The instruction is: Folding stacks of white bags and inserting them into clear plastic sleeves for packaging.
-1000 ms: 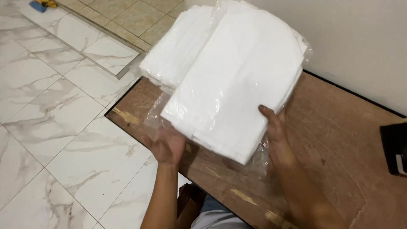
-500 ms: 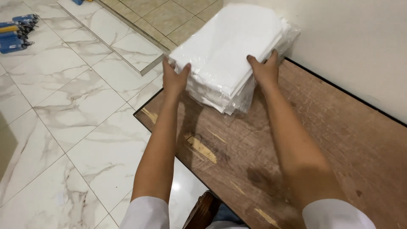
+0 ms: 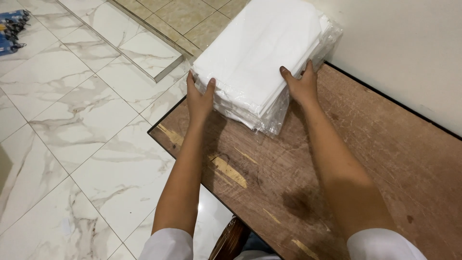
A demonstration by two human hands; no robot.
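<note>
The marble-patterned floor tiles (image 3: 82, 120) fill the left of my view, and the wall (image 3: 409, 43) runs along the far right. Between them stands the worn brown wooden counter (image 3: 375, 159), scratched and chipped along its near edge, with pale gouges in the veneer.

On the far corner of the counter lies the stack of white folded sheets in clear plastic wrap (image 3: 262, 53), flat, its far end close against the wall and its left edge reaching past the counter's corner over the floor. As I judge it, the stack is set down, but I am not done squaring it: part of it overhangs, and both my hands are on it.

My left hand (image 3: 199, 98) is spread, fingers flat against the stack's near left side. My right hand (image 3: 301, 84) is spread too, fingers pressed to the stack's right side, gripping nothing.

Loose wrap (image 3: 269, 125) bunches at the near end. Nothing else sits on the counter near the stack. A small cluster of blue objects (image 3: 12, 31) lies well apart on the floor, too small to identify.
</note>
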